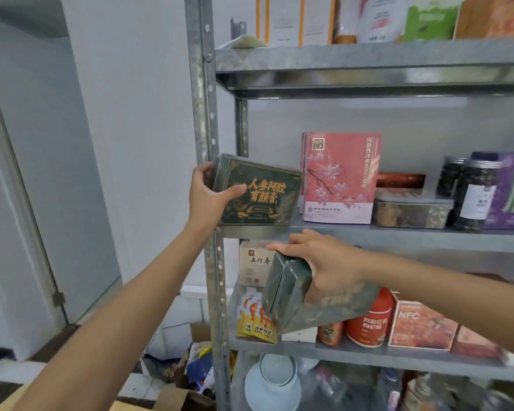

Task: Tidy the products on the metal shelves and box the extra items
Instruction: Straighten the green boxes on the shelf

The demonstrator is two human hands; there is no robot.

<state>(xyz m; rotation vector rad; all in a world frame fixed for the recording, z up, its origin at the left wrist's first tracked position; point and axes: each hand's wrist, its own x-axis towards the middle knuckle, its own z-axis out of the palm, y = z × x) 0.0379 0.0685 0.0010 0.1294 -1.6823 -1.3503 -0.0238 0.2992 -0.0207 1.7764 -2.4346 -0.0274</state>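
Head view: the left hand [204, 197] has its grip on a dark green box [258, 194] by its left side, at the left end of the middle shelf [398, 232], near the pink box [339, 179]. The right hand [324, 262] holds a second green pack [291, 298], perhaps two boxes, lower down. The cardboard seems light and stiff; the post [204, 114] crowds the left

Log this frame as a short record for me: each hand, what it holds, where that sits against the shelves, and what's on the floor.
left hand: grips a gold-lettered green box by its left end
box position: tilted, at the left end of the middle shelf, beside the pink box
right hand: grips what looks like a pair of green boxes from above
pair position: below the middle shelf, in front of the lower shelf's goods
floor: cardboard box, partly in view
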